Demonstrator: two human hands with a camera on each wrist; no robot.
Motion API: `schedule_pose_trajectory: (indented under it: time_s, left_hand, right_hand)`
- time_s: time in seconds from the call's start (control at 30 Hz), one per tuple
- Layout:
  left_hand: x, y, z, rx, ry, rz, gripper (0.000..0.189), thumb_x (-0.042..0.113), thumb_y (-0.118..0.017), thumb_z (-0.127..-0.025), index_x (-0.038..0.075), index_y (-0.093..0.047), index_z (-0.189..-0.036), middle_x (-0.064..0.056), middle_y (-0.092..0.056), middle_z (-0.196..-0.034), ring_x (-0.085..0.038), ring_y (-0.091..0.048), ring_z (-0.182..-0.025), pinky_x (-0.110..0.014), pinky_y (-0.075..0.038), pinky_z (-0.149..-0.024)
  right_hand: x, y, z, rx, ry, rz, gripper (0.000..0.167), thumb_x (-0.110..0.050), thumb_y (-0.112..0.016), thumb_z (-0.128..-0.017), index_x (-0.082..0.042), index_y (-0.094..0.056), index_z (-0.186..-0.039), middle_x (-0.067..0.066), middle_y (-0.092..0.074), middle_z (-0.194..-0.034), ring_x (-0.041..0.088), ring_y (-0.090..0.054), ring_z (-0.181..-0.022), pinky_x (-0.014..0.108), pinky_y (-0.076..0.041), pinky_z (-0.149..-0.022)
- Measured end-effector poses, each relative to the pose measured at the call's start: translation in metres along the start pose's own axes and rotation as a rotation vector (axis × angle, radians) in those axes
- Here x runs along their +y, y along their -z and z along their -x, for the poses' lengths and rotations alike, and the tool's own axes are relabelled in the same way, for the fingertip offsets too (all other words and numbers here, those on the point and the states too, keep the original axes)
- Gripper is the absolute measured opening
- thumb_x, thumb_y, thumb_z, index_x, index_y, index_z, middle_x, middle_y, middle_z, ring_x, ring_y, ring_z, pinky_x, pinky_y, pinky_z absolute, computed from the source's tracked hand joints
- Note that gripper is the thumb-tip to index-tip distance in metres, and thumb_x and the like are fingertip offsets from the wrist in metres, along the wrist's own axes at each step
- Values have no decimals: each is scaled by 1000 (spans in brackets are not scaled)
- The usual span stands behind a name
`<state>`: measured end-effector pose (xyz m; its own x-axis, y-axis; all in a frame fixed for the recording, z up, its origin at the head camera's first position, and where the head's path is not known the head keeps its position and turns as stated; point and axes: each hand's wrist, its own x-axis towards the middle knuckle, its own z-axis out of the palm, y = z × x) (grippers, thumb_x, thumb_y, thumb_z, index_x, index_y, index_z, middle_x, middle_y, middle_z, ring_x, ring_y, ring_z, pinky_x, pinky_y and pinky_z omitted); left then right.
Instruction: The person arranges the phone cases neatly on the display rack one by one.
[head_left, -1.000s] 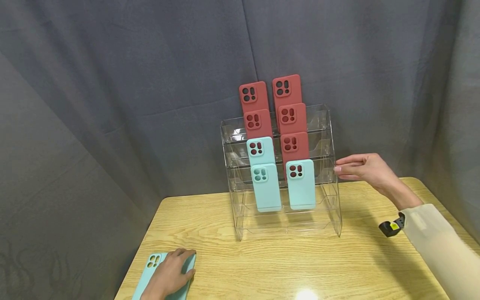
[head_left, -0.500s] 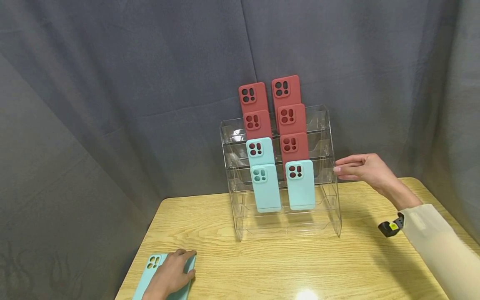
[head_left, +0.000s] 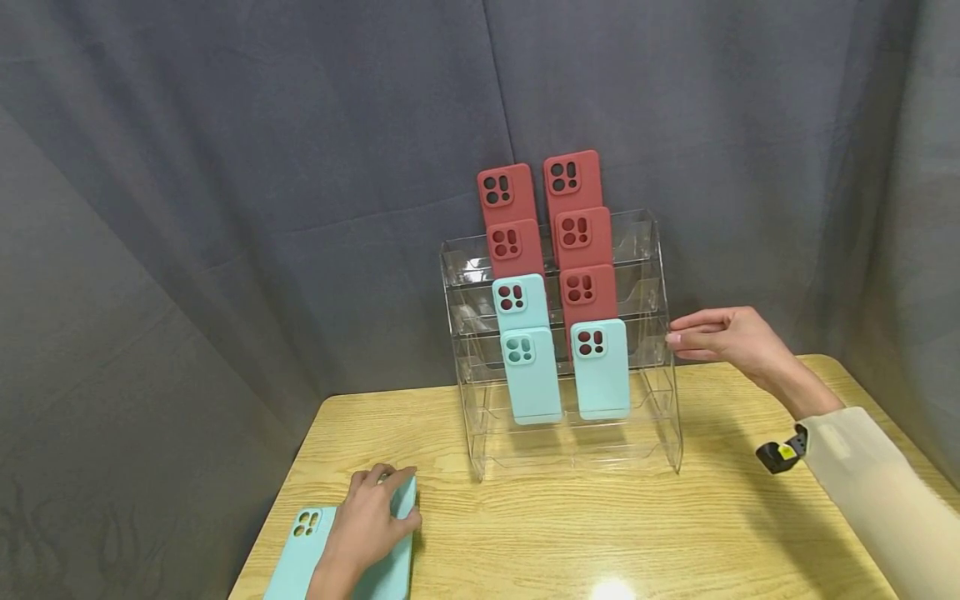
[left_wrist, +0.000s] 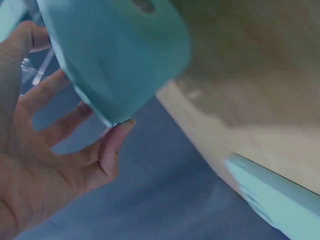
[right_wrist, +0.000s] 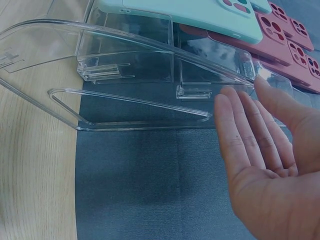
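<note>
My left hand (head_left: pixel 363 521) grips a mint phone case (left_wrist: pixel 115 55) by its edges, thumb on one side and fingers on the other; the case is tilted up over the table. Beside it, a second mint phone case (head_left: pixel 288 562) lies on the table, partly covered by the hand. With its fingers fairly straight, my right hand (head_left: pixel 738 342) touches the side edge of a clear tiered display rack (head_left: pixel 573 461). Red phone cases (head_left: pixel 588 292) stand in the upper tiers. Mint phone cases (head_left: pixel 603 375) stand lower in front, in two columns.
The wooden table (head_left: pixel 600 533) carries the rack near its back edge. A grey curtain (head_left: pixel 300 167) hangs behind and at both sides. A black band (head_left: pixel 782 455) sits by the right wrist at the cream sleeve (head_left: pixel 870 475).
My left hand has moved right and farther forward with a mint case, leaving more of the other mint case on the table showing. The right hand stays at the rack.
</note>
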<state>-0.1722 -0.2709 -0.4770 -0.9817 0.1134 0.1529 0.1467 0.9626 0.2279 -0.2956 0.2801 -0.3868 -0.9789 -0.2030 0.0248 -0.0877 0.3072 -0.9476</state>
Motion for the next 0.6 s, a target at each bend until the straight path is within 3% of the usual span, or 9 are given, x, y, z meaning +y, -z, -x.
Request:
schedule_pose_trajectory:
  time_s: [0.17,0.33,0.6]
  left_hand:
    - [34,5,-11,145,-48,-18,50,34,-77,-88,29,-70,-137,-8,-66,-133,-41,-58,-124,-49,-61,-63]
    - [66,9,-21,273,-137,-6,52,34,-76,-85,28,-71,-136,-9,-66,-134,-40,-58,-125,-51,-63,-65]
    - [110,12,-36,410,-261,9,54,31,-81,-82,28,-71,-135,-9,-68,-130,-38,-60,-123,-47,-64,-64]
  right_hand:
    - [-1,0,1,2,2,7,63,-34,-78,-97,6,-59,-142,-12,-81,-107,9,-79,-101,22,-65,-90]
    - [1,0,0,-1,9,-17,62,-31,-78,-98,9,-58,-141,-16,-81,-105,9,-79,-100,24,-66,-90]
    - [4,1,-1,-3,4,-51,64,-30,-78,-97,9,-58,-143,-18,-80,-104,9,-79,-101,23,-65,-90]
